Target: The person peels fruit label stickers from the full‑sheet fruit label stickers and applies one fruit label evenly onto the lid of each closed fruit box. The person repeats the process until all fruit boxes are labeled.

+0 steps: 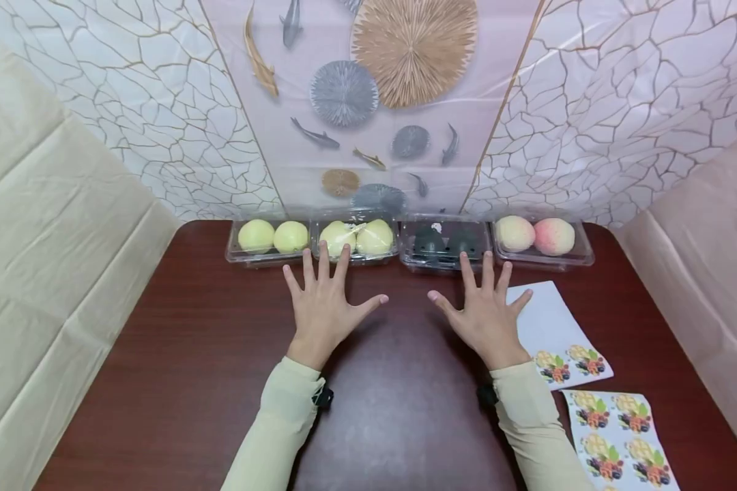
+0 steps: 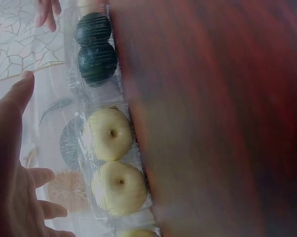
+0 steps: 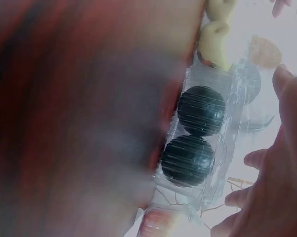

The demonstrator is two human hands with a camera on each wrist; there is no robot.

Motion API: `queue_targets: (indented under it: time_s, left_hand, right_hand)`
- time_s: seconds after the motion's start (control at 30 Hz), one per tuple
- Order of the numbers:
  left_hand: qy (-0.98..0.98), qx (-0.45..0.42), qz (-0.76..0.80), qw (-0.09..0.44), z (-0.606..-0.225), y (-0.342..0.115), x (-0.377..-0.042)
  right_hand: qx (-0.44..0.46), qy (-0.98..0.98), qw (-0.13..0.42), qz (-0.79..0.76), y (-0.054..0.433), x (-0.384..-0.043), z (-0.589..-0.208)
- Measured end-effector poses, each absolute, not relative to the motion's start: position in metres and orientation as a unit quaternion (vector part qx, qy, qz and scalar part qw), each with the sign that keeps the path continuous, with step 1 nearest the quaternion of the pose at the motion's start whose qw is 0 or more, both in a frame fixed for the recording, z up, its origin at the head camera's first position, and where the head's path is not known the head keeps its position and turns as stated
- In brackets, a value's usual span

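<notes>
My left hand [image 1: 323, 310] is held over the table with its fingers spread, holding nothing. Its fingertips are nearest a clear plastic box of two pale yellow pear-like fruits [image 2: 111, 134]. My right hand [image 1: 486, 319], also spread and holding nothing, reaches toward a clear box with two dark green round fruits [image 3: 188, 160]. Left of these stands a clear box with two yellow-green round fruits [image 1: 256, 236]. At the right end, another clear box holds two pink-and-cream peaches [image 1: 555, 236]. The lids look closed.
A white sheet with fruit stickers [image 1: 549, 320] lies partly behind my right hand. Nearer me is a second sticker sheet [image 1: 617, 436]. The dark brown table [image 1: 178, 354] meets a patterned backdrop [image 1: 178, 102] behind the boxes, with cloth sides left and right.
</notes>
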State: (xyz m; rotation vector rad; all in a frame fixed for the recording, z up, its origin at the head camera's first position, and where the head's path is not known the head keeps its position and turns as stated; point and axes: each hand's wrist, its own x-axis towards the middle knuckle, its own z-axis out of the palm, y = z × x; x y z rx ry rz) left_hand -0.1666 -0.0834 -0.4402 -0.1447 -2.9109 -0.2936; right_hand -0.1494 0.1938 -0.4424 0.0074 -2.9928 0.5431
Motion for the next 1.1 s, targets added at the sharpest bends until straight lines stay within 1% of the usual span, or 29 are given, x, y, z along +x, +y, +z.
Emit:
queue_targets:
  time_s: [0.27, 0.43, 0.63, 0.77, 0.9, 1.0, 1.1]
  left_hand:
    - [-0.989, -0.054, -0.089, 0.105, -0.439, -0.085, -0.164]
    - [-0.986, -0.056, -0.103, 0.121, -0.437, -0.08, -0.165]
    - [-0.982, -0.058, -0.11, 0.143, -0.435, -0.073, -0.166]
    - [-0.976, -0.066, -0.13, 0.159, -0.434, -0.067, -0.165]
    - [-0.959, -0.062, -0.215, 0.176, -0.433, -0.061, -0.165]
    - [-0.934, -0.047, -0.309, 0.173, -0.429, -0.056, -0.166]
    - [-0.906, -0.029, -0.391, 0.162, -0.427, -0.052, -0.167]
  right_hand:
    - [0.005, -0.98, 0.048, 0.191, 0.192, -0.145, -0.448]
    - [0.01, -0.979, 0.065, 0.194, 0.195, -0.146, -0.444]
    - [0.013, -0.979, 0.051, 0.195, 0.196, -0.147, -0.442]
    - [0.006, -0.976, 0.06, 0.208, 0.201, -0.146, -0.441]
    - [0.003, -0.957, 0.083, 0.278, 0.206, -0.147, -0.439]
    - [-0.008, -0.937, 0.1, 0.334, 0.209, -0.151, -0.436]
    - [-0.029, -0.927, 0.119, 0.355, 0.211, -0.155, -0.433]
